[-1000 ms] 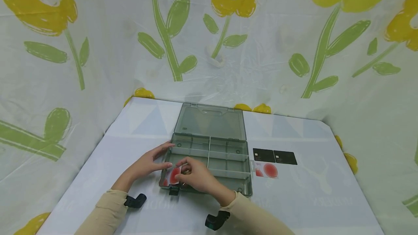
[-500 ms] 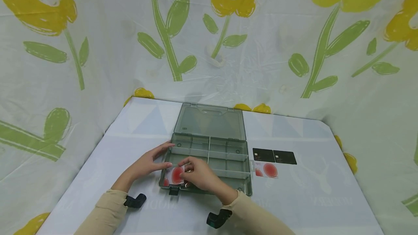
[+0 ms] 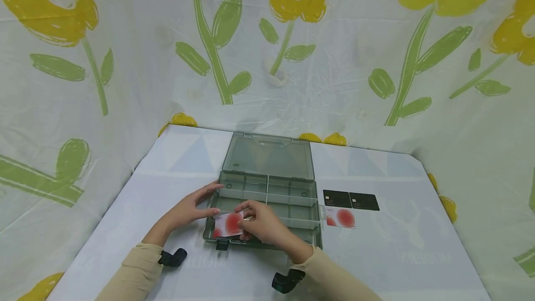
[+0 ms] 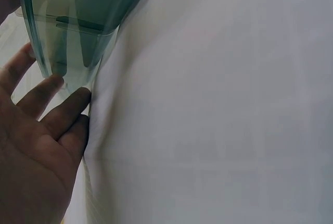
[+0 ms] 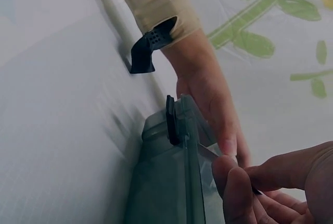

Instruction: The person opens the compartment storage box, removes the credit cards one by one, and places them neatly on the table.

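In the head view, a grey-green clear plastic box (image 3: 288,210) with dividers lies on the table, its lid raised at the back. My right hand (image 3: 267,226) pinches the right side of a white card with red circles (image 3: 226,225) in the front left compartment. Something dark shows under the card's lower edge; its kind is hidden. My left hand (image 3: 189,207) rests against the box's left side, fingers extended, thumb near the rim. In the left wrist view, fingertips of the left hand (image 4: 44,130) touch the box wall. The right wrist view has the right hand (image 5: 270,187) at the box's front edge.
To the right of the box lie two black cards, a left one (image 3: 336,198) and a right one (image 3: 364,201). Below them is another red-and-white card (image 3: 340,217). The hinged lid (image 3: 269,156) leans back towards the flowered curtain (image 3: 334,59). A black latch (image 3: 222,245) sticks out in front.
My right hand has moved slightly right with the red-and-white card, and more of the card's face now shows. My left hand has stayed at the box's left side.
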Tool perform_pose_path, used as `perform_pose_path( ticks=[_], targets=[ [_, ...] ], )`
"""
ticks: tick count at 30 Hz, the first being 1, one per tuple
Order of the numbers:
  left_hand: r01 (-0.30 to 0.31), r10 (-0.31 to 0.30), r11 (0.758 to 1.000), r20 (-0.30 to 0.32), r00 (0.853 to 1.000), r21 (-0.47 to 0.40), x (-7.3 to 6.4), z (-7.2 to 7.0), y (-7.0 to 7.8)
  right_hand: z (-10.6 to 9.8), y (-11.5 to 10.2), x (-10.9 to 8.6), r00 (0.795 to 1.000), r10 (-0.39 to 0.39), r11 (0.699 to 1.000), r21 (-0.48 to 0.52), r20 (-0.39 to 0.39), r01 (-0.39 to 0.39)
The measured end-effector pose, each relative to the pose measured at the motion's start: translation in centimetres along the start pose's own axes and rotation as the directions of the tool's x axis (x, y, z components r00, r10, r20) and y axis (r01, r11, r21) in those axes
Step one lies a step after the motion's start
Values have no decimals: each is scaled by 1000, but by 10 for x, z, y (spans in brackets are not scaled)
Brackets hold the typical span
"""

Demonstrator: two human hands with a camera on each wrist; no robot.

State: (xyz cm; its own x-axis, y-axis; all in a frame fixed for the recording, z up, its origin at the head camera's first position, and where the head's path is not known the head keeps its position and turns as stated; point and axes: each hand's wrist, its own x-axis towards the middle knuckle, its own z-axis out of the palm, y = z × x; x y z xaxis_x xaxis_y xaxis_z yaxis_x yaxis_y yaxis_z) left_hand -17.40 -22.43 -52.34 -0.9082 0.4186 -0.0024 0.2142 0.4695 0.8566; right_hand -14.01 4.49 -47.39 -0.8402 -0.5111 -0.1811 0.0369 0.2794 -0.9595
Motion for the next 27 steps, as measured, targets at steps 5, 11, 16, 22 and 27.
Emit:
perform_pose_path(
  ticks=[5, 11, 16, 22, 27],
  targets=[
    [1, -1, 1000, 1, 1000, -3, 0, 0, -1, -5, 1, -4, 1000, -12, 1000, -9, -11, 12],
    [-2, 2, 1000, 4, 1000, -3, 0, 0, -1, -11, 2, -8, 1000, -14, 1000, -20, -18, 13],
    [-6, 6, 1000, 3, 1000, 1, 0, 0, 0, -16, 2, -12, 999, -30, 998, -53, -13, 29],
    [-1, 1, 1000, 3, 1000, 2, 0, -1, 0, -19, 4, -16, 999, -48, 996, -73, -16, 47],
    [2, -2, 1000, 1, 1000, 10, 0, 0, 0, -23, 4, -20, 999, -41, 997, -66, -35, 39]
  ],
)
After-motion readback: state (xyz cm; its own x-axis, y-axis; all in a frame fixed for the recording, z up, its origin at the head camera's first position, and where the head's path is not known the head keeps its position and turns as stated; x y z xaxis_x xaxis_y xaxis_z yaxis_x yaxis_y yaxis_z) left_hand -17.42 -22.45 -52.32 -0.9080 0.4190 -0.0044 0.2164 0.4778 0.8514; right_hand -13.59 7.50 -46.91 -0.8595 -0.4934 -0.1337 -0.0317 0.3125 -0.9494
